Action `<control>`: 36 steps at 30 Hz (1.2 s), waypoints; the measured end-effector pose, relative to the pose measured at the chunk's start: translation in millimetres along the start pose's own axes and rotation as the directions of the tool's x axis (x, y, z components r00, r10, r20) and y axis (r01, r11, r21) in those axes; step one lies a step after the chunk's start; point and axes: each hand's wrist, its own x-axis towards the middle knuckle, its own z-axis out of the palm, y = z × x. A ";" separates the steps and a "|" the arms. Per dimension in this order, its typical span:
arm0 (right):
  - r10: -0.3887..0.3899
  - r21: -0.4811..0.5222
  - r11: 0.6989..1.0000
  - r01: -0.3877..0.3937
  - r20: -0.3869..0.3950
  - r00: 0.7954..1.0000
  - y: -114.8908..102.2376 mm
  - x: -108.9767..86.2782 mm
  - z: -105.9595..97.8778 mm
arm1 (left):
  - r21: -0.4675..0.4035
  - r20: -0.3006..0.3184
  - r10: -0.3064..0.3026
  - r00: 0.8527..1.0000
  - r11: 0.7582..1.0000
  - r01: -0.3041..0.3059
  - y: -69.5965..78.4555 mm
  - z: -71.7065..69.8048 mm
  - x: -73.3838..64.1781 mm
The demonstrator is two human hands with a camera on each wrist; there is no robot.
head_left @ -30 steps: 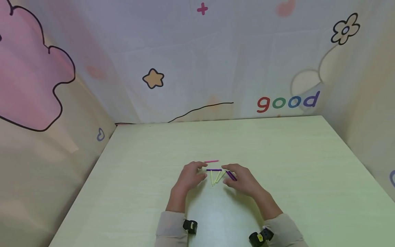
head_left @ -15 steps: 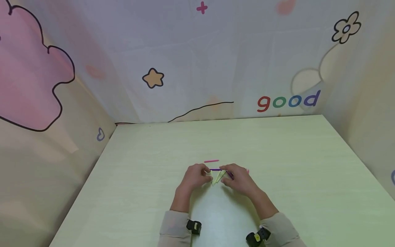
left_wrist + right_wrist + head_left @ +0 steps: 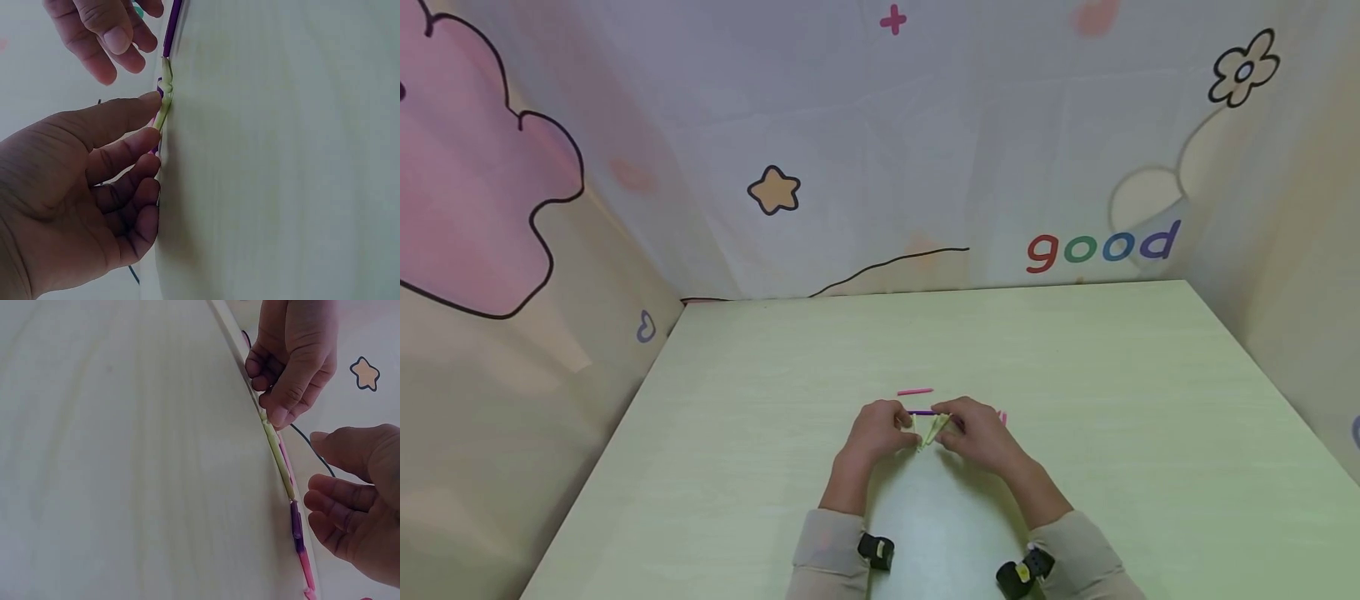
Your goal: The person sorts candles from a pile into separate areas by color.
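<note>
Head: purple stick (image 3: 922, 412) partly obsc.

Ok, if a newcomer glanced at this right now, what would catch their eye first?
Probably the big pink shape at the left of the head view, and the coloured word "good" at the right of the backdrop. Next, the left hand and right hand, close together near mid-table, with pale green sticks and a purple stick between them. A bright pink stick lies just beyond.
</note>
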 end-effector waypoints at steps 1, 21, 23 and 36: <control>-0.003 -0.005 1.000 0.003 -0.001 1.000 0.2 0.1 -0.4 | 0.006 0.000 -0.002 1.000 1.000 0.002 0.1 0.4 0.2; 0.096 -0.142 0.984 -0.107 -0.084 0.992 16.4 -8.0 -23.6 | 0.021 0.014 -0.042 0.999 0.999 0.041 7.5 -3.7 -2.0; 0.124 -0.132 0.982 -0.137 -0.104 0.987 18.1 -10.7 -26.4 | 0.019 0.014 -0.037 0.999 0.999 0.037 7.0 -3.8 -2.5; 0.254 -0.041 0.963 -0.266 -0.180 0.950 28.4 -28.5 -37.8 | 0.070 0.011 0.032 0.999 0.997 -0.033 0.2 -4.0 -6.1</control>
